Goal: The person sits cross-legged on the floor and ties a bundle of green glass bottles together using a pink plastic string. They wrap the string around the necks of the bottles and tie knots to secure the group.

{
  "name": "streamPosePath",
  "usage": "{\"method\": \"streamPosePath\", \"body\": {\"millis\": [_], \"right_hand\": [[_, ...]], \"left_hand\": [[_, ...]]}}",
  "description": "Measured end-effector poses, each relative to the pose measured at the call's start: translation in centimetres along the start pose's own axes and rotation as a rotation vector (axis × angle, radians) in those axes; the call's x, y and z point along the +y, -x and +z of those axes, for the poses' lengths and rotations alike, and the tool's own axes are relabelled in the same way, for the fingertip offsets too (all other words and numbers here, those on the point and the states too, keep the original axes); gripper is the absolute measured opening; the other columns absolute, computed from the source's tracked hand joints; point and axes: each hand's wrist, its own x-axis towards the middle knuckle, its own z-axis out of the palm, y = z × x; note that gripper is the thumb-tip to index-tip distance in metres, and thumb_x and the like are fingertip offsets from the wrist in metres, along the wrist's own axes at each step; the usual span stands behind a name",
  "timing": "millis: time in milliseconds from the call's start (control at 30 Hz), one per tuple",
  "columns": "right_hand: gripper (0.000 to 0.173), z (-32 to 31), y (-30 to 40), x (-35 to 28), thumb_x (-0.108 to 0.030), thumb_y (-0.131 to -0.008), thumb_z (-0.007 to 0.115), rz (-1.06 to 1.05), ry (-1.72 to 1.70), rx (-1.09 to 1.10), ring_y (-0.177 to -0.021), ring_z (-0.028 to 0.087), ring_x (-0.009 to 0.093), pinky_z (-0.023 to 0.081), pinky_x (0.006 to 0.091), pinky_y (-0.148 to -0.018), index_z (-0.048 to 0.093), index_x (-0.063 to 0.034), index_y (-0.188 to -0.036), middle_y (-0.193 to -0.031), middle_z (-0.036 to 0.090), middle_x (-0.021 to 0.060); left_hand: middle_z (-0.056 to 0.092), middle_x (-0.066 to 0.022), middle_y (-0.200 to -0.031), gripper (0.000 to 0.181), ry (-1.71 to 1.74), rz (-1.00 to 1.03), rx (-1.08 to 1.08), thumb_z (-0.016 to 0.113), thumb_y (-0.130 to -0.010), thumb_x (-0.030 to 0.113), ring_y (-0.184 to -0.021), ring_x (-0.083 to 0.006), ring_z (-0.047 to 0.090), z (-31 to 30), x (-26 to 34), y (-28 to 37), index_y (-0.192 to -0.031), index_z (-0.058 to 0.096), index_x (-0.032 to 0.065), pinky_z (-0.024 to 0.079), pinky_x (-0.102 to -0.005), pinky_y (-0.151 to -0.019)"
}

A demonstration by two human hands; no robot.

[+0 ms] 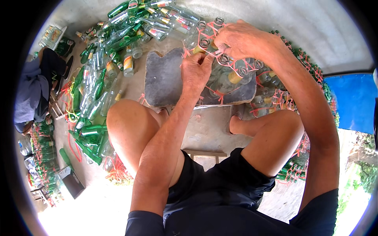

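Note:
Several clear glass bottles (217,81) stand upright in a bundle on a low dark slab-topped table (164,78). Pink plastic twine (233,65) loops around and between their necks, and more of it circles the bundle low down. My left hand (196,69) pinches the twine between thumb and fingertips at the near side of the necks. Just to its right, my right hand (237,41) is curled over the far necks, its fingers closed on the twine. The hand hides part of the bundle, including some necks.
Loose green and clear bottles (97,69) lie heaped on the floor at left. Another person (32,85) sits at far left near tied bottle bundles (44,153). More tied bottles (277,100) stand at right, before a blue panel (351,101). Pink twine (118,171) lies by my left leg.

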Motion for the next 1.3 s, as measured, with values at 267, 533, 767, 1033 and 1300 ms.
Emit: {"method": "streamPosePath", "body": {"millis": [267, 533, 767, 1033, 1300], "right_hand": [[0.015, -1.6, 0.7, 0.0, -0.008, -0.082, 0.071, 0.100, 0.006, -0.006, -0.092, 0.064, 0.030, 0.044, 0.0421, -0.092, 0.059, -0.0065, -0.075, -0.083, 0.067, 0.0084], [0.010, -0.4, 0.3, 3.9, -0.009, -0.084, 0.067, 0.080, 0.005, 0.164, -0.078, 0.063, 0.043, 0.049, 0.0493, -0.074, 0.060, -0.0041, -0.079, -0.079, 0.069, 0.0160], [0.008, 0.1, -0.9, 5.2, -0.009, -0.090, 0.060, 0.151, -0.129, 0.208, -0.077, 0.064, 0.040, 0.049, 0.0501, -0.071, 0.064, -0.0032, -0.088, -0.079, 0.067, 0.0184], [0.008, 1.5, -1.8, 5.2, -0.008, -0.091, 0.060, 0.147, -0.318, 0.296, -0.076, 0.062, 0.041, 0.049, 0.0498, -0.070, 0.063, -0.0009, -0.089, -0.080, 0.065, 0.0208], [0.008, 0.7, -2.0, 4.7, -0.001, -0.090, 0.056, 0.041, -0.094, 0.317, -0.079, 0.062, 0.044, 0.049, 0.0523, -0.072, 0.062, 0.0013, -0.086, -0.081, 0.065, 0.0229]], "left_hand": [[0.069, -0.0053, -0.067, 0.021, 0.039, 0.045, -0.052, 0.074, -0.094, 0.014, -0.059, -0.0101, 0.057, -0.2, 0.2, -0.3, -0.091, 0.075, -0.0066, 0.048, -0.0315, -0.057], [0.062, -0.0017, -0.064, 0.018, 0.097, 0.016, -0.069, 0.069, -0.095, 0.009, -0.059, -0.0065, 0.052, -0.2, 1.9, 0.3, -0.088, 0.073, -0.0070, 0.043, -0.0294, -0.054], [0.062, -0.0015, -0.065, 0.015, 0.156, 0.041, -0.049, 0.066, -0.094, 0.005, -0.060, -0.0055, 0.052, 0.2, 1.1, 0.3, -0.087, 0.072, -0.0072, 0.043, -0.0288, -0.054], [0.060, 0.0017, -0.065, 0.015, 0.240, -0.013, -0.029, 0.064, -0.093, 0.005, -0.060, -0.0048, 0.050, 0.7, 1.1, 0.5, -0.085, 0.071, -0.0062, 0.042, -0.0279, -0.054], [0.057, 0.0034, -0.064, 0.016, 0.248, -0.050, -0.027, 0.063, -0.093, 0.006, -0.059, -0.0038, 0.047, 0.8, 1.4, 0.5, -0.084, 0.071, -0.0046, 0.040, -0.0275, -0.052]]}}
